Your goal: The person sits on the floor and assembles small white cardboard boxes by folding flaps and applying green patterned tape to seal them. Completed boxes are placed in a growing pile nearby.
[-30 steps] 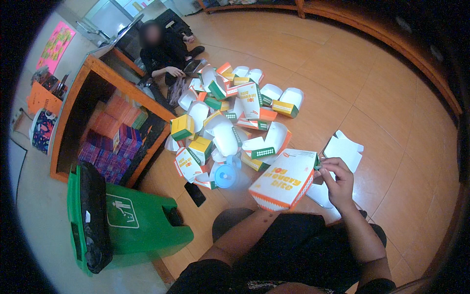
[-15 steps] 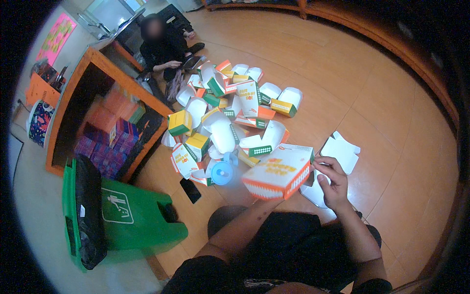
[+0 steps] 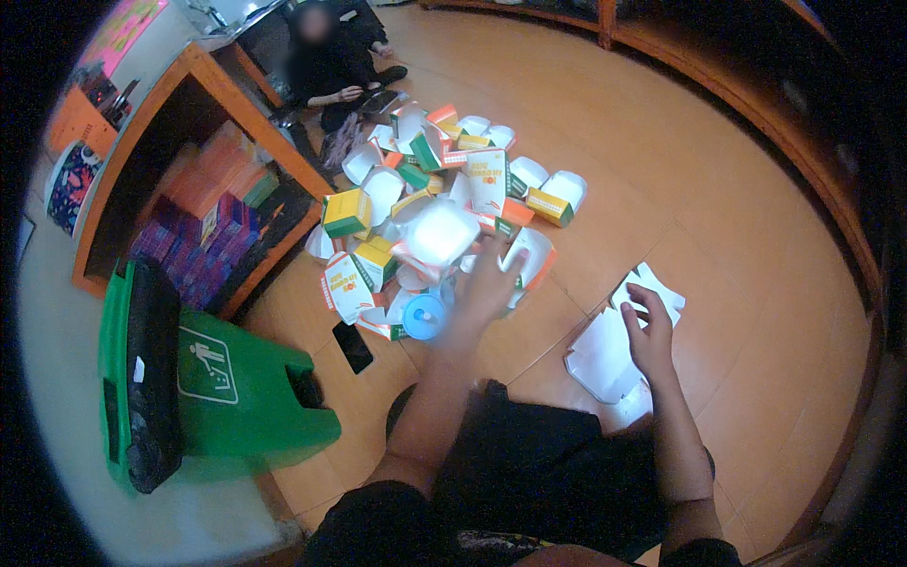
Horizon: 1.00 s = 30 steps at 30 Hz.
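My left hand [image 3: 487, 283], blurred by motion, reaches over the near side of a pile of folded food cartons with its fingers stretched apart. Just beyond its fingertips is a white-lined carton [image 3: 442, 231]. A blue lidded cup [image 3: 424, 316] stands beside my left wrist. On the right, my right hand [image 3: 650, 331] hovers with thumb and fingers curved apart and nothing between them. Below and beside it, flat white carton sheets [image 3: 605, 354] lie on the floor. In the pile, a white and orange carton [image 3: 487, 180] and a yellow and green carton [image 3: 347, 212] show.
A black phone [image 3: 353, 348] lies on the floor near a green wheeled bin [image 3: 227, 387] at left. Behind the bin, an orange-framed shelf [image 3: 307, 184] holds stacked purple packs [image 3: 203, 241]. Across the pile a person [image 3: 326, 71] in dark clothes sits on the tiled floor.
The white and orange carton has left my hands, and my left hand now reaches over the pile. My right hand is empty above the flat sheets. The view has shifted slightly.
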### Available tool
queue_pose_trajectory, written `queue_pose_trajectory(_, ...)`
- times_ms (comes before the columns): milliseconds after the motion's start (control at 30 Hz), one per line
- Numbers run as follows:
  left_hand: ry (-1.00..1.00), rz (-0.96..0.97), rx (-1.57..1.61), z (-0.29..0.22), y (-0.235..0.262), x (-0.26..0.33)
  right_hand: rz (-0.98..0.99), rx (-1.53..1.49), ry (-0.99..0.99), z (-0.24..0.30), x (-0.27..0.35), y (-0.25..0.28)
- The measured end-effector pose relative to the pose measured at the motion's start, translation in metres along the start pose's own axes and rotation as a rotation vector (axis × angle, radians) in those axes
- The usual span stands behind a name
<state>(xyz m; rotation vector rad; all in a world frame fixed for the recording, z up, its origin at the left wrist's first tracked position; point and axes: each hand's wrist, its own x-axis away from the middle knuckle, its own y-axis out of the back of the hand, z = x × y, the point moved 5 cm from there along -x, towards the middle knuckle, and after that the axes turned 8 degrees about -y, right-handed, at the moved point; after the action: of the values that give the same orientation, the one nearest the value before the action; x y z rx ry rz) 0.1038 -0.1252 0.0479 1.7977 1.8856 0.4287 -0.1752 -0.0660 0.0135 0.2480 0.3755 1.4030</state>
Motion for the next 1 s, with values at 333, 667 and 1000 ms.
queue_pose_trajectory(333,-0.144,0.347,0.080,-0.008,-0.085,0.041,-0.386,0.574,-0.973,-0.200,0.030,0.020)
queue_pose_trajectory(667,-0.171,0.683,-0.023,0.044,-0.210,0.086,-0.168,-0.163,-0.749,-0.283,0.021,0.024)
queue_pose_trajectory(1000,-0.193,0.614,0.090,0.038,-0.202,0.087,-0.121,-0.742,-0.663,-0.161,0.008,-0.029)
